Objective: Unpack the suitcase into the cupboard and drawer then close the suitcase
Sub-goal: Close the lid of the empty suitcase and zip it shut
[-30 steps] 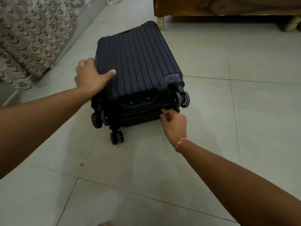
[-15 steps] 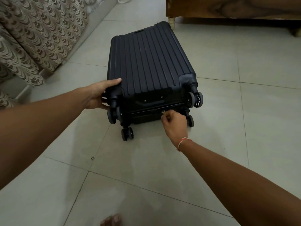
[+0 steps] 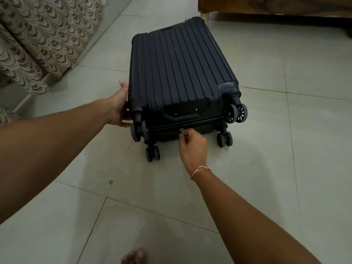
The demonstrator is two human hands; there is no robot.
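Note:
A dark ribbed hard-shell suitcase (image 3: 182,73) lies flat and closed on the tiled floor, wheels toward me. My right hand (image 3: 192,145) pinches the small metal zip pull (image 3: 182,129) at the middle of the wheel end. My left hand (image 3: 120,107) holds the suitcase's near left corner by a wheel, thumb up along the side wall; its fingers are partly hidden behind the case. No cupboard or drawer is in view.
A patterned curtain (image 3: 43,39) hangs at the left. A wooden piece of furniture (image 3: 266,6) on short legs stands at the back right. My toes (image 3: 135,256) show at the bottom edge. Pale floor tiles (image 3: 285,149) surround the case.
My left hand slid from the top of the lid down to the near left corner. My right hand carried the zip pull leftward along the wheel end.

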